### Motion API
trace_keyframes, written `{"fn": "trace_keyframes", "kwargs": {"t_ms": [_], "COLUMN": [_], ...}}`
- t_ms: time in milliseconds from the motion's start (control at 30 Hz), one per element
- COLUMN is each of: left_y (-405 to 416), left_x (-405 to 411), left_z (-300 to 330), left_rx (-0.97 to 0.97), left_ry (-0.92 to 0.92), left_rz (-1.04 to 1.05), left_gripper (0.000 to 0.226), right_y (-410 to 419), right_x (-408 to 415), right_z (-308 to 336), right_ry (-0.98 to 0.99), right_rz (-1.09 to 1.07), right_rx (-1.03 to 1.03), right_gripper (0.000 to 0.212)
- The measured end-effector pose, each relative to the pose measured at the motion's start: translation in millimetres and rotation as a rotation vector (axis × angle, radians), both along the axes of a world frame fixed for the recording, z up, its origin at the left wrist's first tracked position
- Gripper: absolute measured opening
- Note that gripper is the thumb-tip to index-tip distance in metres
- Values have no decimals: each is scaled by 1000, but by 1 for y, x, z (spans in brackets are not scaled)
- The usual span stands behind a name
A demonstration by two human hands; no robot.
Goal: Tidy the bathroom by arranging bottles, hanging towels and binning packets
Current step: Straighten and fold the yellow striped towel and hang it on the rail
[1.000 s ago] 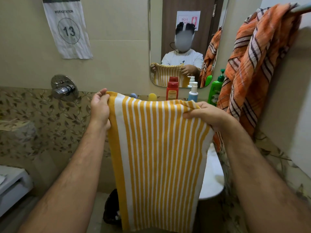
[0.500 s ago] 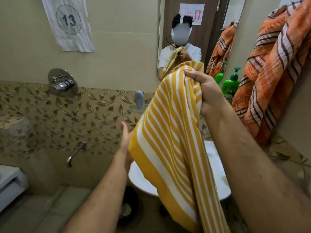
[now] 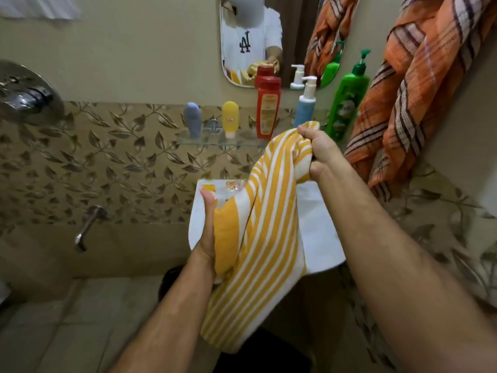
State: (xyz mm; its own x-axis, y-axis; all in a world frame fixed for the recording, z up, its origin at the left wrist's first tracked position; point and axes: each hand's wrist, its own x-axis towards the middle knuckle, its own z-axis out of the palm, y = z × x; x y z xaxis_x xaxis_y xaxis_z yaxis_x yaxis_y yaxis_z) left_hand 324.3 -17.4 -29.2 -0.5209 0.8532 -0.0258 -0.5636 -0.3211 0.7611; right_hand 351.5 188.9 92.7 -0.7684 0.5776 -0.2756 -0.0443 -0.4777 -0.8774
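A yellow and white striped towel [image 3: 266, 238] hangs folded over the white basin [image 3: 320, 238]. My right hand [image 3: 320, 149] grips its bunched top end. My left hand [image 3: 208, 232] holds the towel's left fold lower down, thumb up; its fingers are hidden behind the cloth. On the glass shelf [image 3: 204, 142] stand a blue tube [image 3: 192, 119], a yellow tube [image 3: 230, 118], a red bottle [image 3: 267, 109], a blue pump bottle [image 3: 305, 106] and a green pump bottle [image 3: 348, 100]. Orange packets [image 3: 223, 188] lie on the basin's back rim.
An orange checked towel [image 3: 419, 92] hangs at the right wall. A mirror [image 3: 269, 39] is above the shelf. A chrome valve [image 3: 24, 95] and a tap spout [image 3: 86, 230] stick out at left. A dark bin [image 3: 169, 281] sits on the floor under the basin.
The towel went from spread wide between both hands to folded lengthwise. My right hand came down with the top end, and my left hand now holds the lower fold. The view tilted downward.
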Motion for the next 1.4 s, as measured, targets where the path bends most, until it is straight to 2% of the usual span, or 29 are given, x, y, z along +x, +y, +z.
{"fn": "trace_keyframes", "kwargs": {"t_ms": [100, 167, 267, 333, 467, 600, 633, 700, 767, 833, 1000, 1100, 1200, 1233, 1300, 1400], "left_y": [2, 2, -2, -6, -23, -39, -41, -45, -50, -58, -91, -96, -89, -87, -85, -87], "left_x": [-4, -7, -5, -4, 0, 10, 12, 13, 11, 7, -21, -33, -39, -40, -41, -44], "left_z": [-5, -8, -7, -14, -32, -54, -57, -61, -63, -64, -63, -57, -54, -52, -48, -46], "left_rx": [-87, -142, -166, -160, -180, -274, -283, -310, -346, -395, -392, -421, -426, -426, -424, -381], "left_ry": [-72, -112, -100, -107, -182, -206, -214, -224, -219, -207, -230, -202, -223, -246, -274, -315], "left_rz": [56, 106, 138, 138, 86, 71, 76, 94, 91, 108, 258, 275, 322, 330, 321, 271], "left_gripper": [81, 75, 67, 55, 41, 38, 43, 48, 53, 54, 48, 53, 52, 48, 45, 65], "right_y": [-6, -13, -32, -46, -69, -81, -84, -89, -94, -95, -86, -79, -81, -82, -82, -82], "right_x": [6, 12, 27, 46, 97, 132, 135, 136, 129, 125, 124, 124, 123, 122, 120, 113], "right_z": [-35, -55, -89, -116, -161, -187, -191, -193, -191, -192, -190, -184, -179, -179, -177, -162], "right_ry": [33, 89, 34, -56, -212, -162, -128, -94, -148, -171, 31, 113, -8, -61, -133, -179], "right_rz": [-10, 52, 172, 268, 391, 484, 500, 486, 397, 319, 86, 119, 316, 353, 399, 420], "right_rx": [-86, -134, -123, -90, -101, -114, -102, 3, 136, 169, -206, -251, -216, -204, -160, -89], "right_gripper": [41, 61, 81, 83, 70, 93, 93, 72, 51, 43, 46, 46, 86, 91, 87, 58]}}
